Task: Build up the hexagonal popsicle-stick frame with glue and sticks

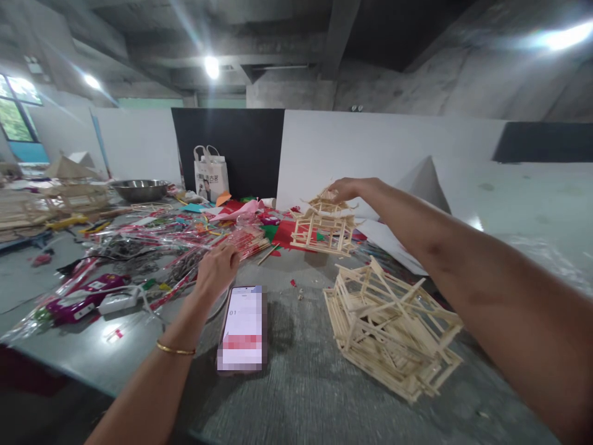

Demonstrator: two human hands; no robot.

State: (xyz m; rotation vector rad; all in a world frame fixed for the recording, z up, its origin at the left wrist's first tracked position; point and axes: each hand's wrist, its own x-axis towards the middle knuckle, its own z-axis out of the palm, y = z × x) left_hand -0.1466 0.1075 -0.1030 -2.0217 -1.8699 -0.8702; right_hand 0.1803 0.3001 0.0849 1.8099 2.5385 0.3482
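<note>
Overhead illumination is supplied by bare ceiling lamps (212, 67), each drawn out into flare streaks, and pale daylight is admitted by the window (17, 114) at left. The ceiling (287, 37) is left dim. Glare is reflected from the table (296, 383); a soft shadow is cast beneath the smaller stick model (324, 213). Edges are stretched and softened (the phone (241, 334) is partly pixelated).

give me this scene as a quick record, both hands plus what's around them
left hand: curled beside the sticks; contact unclear
right hand: gripping the small model by its roof
left wrist: bangle
table, near right: larger model, roofless
table, near centre: phone, screen lit
table, far left: bowl
by black panel: bag
</note>
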